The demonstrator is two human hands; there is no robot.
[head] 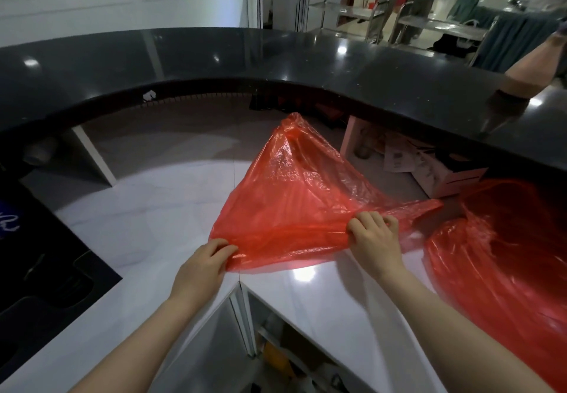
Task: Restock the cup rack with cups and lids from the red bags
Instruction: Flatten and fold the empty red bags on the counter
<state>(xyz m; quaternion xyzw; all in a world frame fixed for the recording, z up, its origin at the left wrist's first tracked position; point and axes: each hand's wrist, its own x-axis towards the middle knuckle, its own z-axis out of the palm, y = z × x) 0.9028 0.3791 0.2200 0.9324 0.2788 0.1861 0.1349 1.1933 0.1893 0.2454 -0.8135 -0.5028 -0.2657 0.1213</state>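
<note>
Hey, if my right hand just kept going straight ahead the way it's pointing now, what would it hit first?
Probably more of the red bag it already grips: your right hand points up and away, into the bag's raised plastic. Beyond that is the black counter, though depth is hard to judge.

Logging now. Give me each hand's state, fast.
Left hand: closed, pinching the near edge of the red bag.
Right hand: closed, fingers curled over the same bag's edge.

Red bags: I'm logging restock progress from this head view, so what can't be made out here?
- Red bag, held by left hand and right hand: looks limp; contents unclear through crumpled film.
- Second red bag: cut off by the right edge; contents blurred.
- Cup rack, cups, lids: not in view.
- Shelf under the black counter: items shadowed.
</note>
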